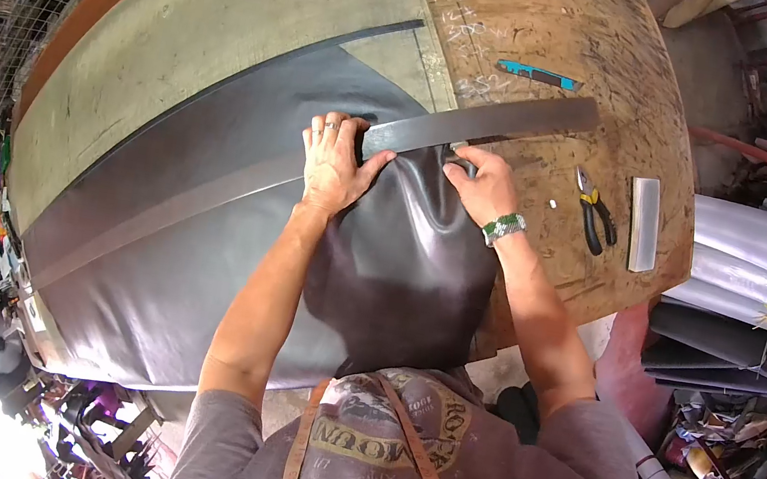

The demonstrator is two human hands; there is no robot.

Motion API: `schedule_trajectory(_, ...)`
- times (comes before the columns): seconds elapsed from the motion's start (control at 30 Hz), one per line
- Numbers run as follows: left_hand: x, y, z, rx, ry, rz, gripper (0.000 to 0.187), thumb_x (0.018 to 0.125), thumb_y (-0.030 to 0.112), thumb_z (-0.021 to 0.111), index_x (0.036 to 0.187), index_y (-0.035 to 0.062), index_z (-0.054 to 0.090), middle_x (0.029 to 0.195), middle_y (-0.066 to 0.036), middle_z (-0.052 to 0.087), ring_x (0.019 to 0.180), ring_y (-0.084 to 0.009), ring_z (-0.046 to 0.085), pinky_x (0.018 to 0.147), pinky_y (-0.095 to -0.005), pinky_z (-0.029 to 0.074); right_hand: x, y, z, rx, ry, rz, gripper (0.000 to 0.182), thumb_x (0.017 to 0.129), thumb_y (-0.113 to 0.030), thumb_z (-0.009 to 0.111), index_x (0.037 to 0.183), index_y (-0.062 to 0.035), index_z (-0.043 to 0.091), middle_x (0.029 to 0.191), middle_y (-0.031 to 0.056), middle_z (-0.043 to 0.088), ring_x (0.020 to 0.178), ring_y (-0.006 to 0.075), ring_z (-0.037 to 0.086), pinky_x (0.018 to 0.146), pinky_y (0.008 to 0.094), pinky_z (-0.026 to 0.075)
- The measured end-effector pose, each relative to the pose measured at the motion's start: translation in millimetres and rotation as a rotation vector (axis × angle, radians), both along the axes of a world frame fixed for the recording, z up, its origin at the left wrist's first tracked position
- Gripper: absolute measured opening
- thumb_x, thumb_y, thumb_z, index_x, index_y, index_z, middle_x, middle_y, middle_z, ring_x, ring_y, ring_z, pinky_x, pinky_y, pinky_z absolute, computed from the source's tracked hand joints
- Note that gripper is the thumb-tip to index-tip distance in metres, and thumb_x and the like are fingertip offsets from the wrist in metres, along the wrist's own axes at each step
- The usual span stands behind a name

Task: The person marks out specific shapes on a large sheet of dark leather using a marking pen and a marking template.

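Across creased sheeting point(391, 256), long flat straightedge point(427, 130)

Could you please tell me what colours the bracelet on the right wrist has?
The bracelet is green and white, seen in the head view.

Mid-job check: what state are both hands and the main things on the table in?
Left hand: spread on the ruler
Right hand: curled at the sheet, grip partly hidden
Ruler: lying across the sheet
Sheet: rumpled between the hands
Pliers: lying down, handles apart
Knife: lying down, blade unclear
Table: scuffed
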State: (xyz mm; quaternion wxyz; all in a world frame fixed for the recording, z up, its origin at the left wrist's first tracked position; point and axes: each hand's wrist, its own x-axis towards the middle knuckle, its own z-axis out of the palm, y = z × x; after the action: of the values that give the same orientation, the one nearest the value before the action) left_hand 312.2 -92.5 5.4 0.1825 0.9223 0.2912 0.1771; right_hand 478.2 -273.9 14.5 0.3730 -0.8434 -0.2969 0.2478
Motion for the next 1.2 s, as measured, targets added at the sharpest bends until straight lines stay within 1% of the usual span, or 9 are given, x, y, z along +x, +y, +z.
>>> schedule_trajectory(0.17,2,1,11,-0.037,0.021,-0.004,0.066,0.073,0.055,0.086,0.112,0.0052,0.066,0.11,-0.011,0.06,0.108,-0.0329,0.052,0.097,-0.0446,0.04,-4,11,-8,-0.033,-0.006,-0.075,0.032,0.085,-0.025,0.077,0.103,0.0013,0.074,0.098,0.0208,0.075,0.094,0.0321,0.074,0.081,0.0386,0.055)
schedule_trajectory(0.2,3,2,15,-0.047,0.03,-0.004,0.068,0.071,0.055,0.087,0.111,0.0049,0.066,0.109,-0.011,0.06,0.108,-0.033,0.052,0.096,-0.0445,0.04,-3,13,-8,-0.02,-0.036,-0.061,0.032,0.086,-0.033,0.074,0.102,-0.0051,0.076,0.09,0.021,0.074,0.085,0.0395,0.071,0.074,0.0459,0.055)
schedule_trajectory(0.3,8,4,18,-0.069,0.097,0.025,0.071,0.066,0.057,0.088,0.109,0.004,0.066,0.109,-0.012,0.061,0.108,-0.0331,0.053,0.096,-0.0447,0.041,-4,15,-1,-0.07,-0.035,-0.103,0.031,0.086,-0.033,0.074,0.097,-0.0037,0.076,0.086,0.021,0.073,0.083,0.0402,0.07,0.072,0.0451,0.054)
schedule_trajectory(0.5,5,11,10,-0.071,0.042,0.006,0.075,0.064,0.062,0.087,0.103,0.0019,0.064,0.107,-0.015,0.06,0.107,-0.0353,0.053,0.095,-0.0465,0.042,-2,15,-9,0.011,-0.122,-0.075,0.034,0.085,-0.034,0.076,0.086,-0.0001,0.072,0.083,0.0221,0.071,0.082,0.0419,0.07,0.072,0.0459,0.054)
schedule_trajectory(0.7,4,7,4,0.001,0.047,0.015,0.084,0.061,0.074,0.081,0.1,0.002,0.064,0.104,-0.016,0.057,0.106,-0.0347,0.051,0.095,-0.0456,0.042,-16,20,-4,-0.017,-0.236,-0.102,0.031,0.091,-0.032,0.071,0.09,-0.0012,0.069,0.081,0.0244,0.07,0.081,0.0465,0.068,0.07,0.0517,0.053)
schedule_trajectory(1.0,4,8,-1,0.003,-0.033,0.008,0.078,0.059,0.071,0.084,0.094,0.0041,0.063,0.096,-0.012,0.058,0.098,-0.0321,0.053,0.093,-0.0424,0.043,-16,20,0,-0.031,-0.276,-0.056,0.026,0.093,-0.029,0.07,0.096,-0.0034,0.066,0.087,0.0229,0.071,0.085,0.0465,0.068,0.073,0.0531,0.052)
schedule_trajectory(1.07,4,8,-2,-0.032,0.0,0.017,0.079,0.06,0.071,0.083,0.096,0.0039,0.064,0.098,-0.012,0.058,0.099,-0.032,0.053,0.093,-0.043,0.043,2,14,15,-0.105,-0.213,0.025,0.024,0.093,-0.027,0.071,0.096,-0.0034,0.067,0.089,0.022,0.071,0.088,0.0427,0.069,0.073,0.0504,0.053)
schedule_trajectory(1.1,5,9,1,-0.035,0.018,0.014,0.079,0.06,0.072,0.083,0.097,0.0039,0.064,0.098,-0.012,0.059,0.1,-0.032,0.053,0.094,-0.0432,0.043,12,14,45,-0.122,-0.377,0.089,0.023,0.093,-0.025,0.071,0.094,-0.0025,0.067,0.094,0.0202,0.071,0.093,0.0388,0.069,0.077,0.0471,0.053)
schedule_trajectory(1.2,2,7,4,-0.054,0.069,0.014,0.079,0.062,0.072,0.082,0.098,0.0042,0.064,0.1,-0.013,0.06,0.101,-0.0318,0.053,0.095,-0.0438,0.043,25,55,95,0.067,-0.436,-0.01,0.025,0.092,-0.026,0.07,0.096,-0.0013,0.069,0.093,0.0169,0.07,0.092,0.0369,0.068,0.081,0.0471,0.053)
